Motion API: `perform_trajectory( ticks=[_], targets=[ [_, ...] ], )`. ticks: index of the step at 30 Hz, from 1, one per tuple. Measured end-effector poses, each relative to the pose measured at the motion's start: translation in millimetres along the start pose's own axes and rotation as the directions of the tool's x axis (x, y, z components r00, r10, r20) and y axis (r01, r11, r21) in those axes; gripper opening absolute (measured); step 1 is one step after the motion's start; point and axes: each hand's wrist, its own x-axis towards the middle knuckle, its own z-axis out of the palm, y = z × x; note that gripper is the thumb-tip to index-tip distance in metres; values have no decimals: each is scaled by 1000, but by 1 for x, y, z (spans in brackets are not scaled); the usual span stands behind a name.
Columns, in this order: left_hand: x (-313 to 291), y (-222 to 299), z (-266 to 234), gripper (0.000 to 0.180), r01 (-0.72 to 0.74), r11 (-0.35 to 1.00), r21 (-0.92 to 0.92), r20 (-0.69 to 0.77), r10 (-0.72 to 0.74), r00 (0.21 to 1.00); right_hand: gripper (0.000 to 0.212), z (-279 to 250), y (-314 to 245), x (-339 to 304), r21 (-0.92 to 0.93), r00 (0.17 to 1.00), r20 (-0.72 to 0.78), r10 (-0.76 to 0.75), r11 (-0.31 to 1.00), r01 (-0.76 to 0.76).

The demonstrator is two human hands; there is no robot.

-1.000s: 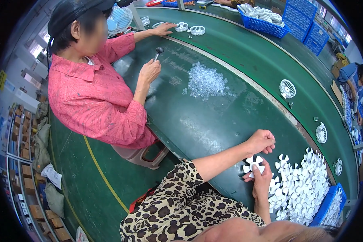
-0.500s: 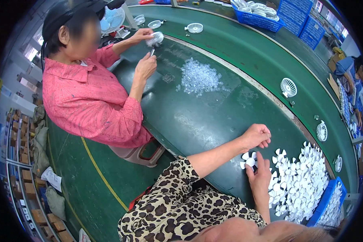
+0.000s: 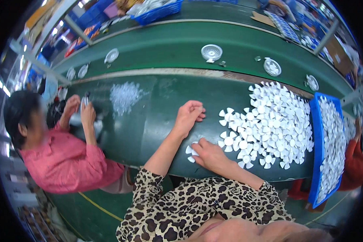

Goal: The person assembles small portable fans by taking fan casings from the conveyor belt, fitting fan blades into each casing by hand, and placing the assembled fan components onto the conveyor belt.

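White fan wheel and hands at a green desk (image 3: pixel 159 109). The white fan wheel (image 3: pixel 189 150) lies at the fingertips of the right hand (image 3: pixel 213 156), on their left side, low over the near part of the desk. Several of its blades project beyond the fingers, which cover the remainder. Index finger and thumb reach onto the wheel from the right; whether this grip clamps the wheel or merely rests on it cannot be told.

The left hand (image 3: pixel 189 117) is poised farther from the body, beyond the wheel and apart from it. Its fingers are bent inward, with the tips turned to the right; whether its grip encloses anything cannot be told.

To the right of both hands spreads a pile of white fan wheels (image 3: pixel 274 125), its nearest pieces just beside the right hand. A blue crate (image 3: pixel 315 135), filled with similar pieces, stands at the pile's right edge. Well to the left lies a heap of small clear pieces (image 3: pixel 126 97), near a co-worker in a pink shirt (image 3: pixel 68 165). Beyond the desk runs a green belt (image 3: pixel 161 44) carrying round, ribbed white housings (image 3: pixel 211 53), spaced apart.
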Motion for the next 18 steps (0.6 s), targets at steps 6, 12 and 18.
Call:
perform_trajectory(
  ticks=[6, 12, 18],
  targets=[
    [48, 40, 35, 30, -292, 769, 568, 122, 272, 954, 30, -15, 5, -12, 46, 993, 13, -114, 993, 113],
    [173, 50, 44, 43, -477, -130, 869, 427, 684, 592, 23, -10, 10, -14, 68, 995, 48, -86, 994, 83],
    [215, 30, 60, 37, -487, -184, 854, 517, 412, 750, 22, -13, 15, -15, 169, 990, 87, -107, 981, 92]
  ],
)
